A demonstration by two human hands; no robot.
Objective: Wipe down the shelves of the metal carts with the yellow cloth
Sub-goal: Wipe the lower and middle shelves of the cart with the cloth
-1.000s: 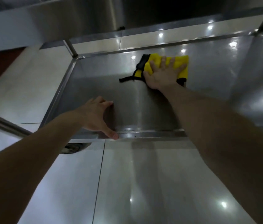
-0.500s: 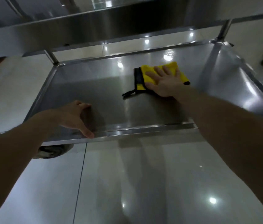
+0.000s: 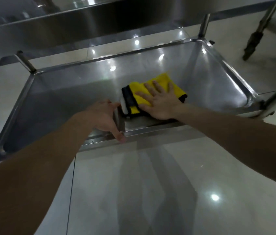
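The yellow cloth [image 3: 155, 83], edged in black with a white patch at its left end, lies flat on the bottom shelf [image 3: 69, 100] of the metal cart. My right hand [image 3: 161, 100] presses down on it with fingers spread, near the shelf's front rim. My left hand [image 3: 105, 116] rests on that front rim just left of the cloth, thumb over the edge and fingers inside the tray. A higher shelf [image 3: 66, 29] of the same cart spans the top of the view.
Upright posts [image 3: 203, 26] stand at the shelf corners. A dark leg of another piece of furniture [image 3: 252, 43] is at the far right. Glossy tiled floor [image 3: 150, 192] surrounds the cart.
My right hand has dragged the cloth from the back of the shelf toward the front rim. My left hand has slid right along the rim, close to the cloth.
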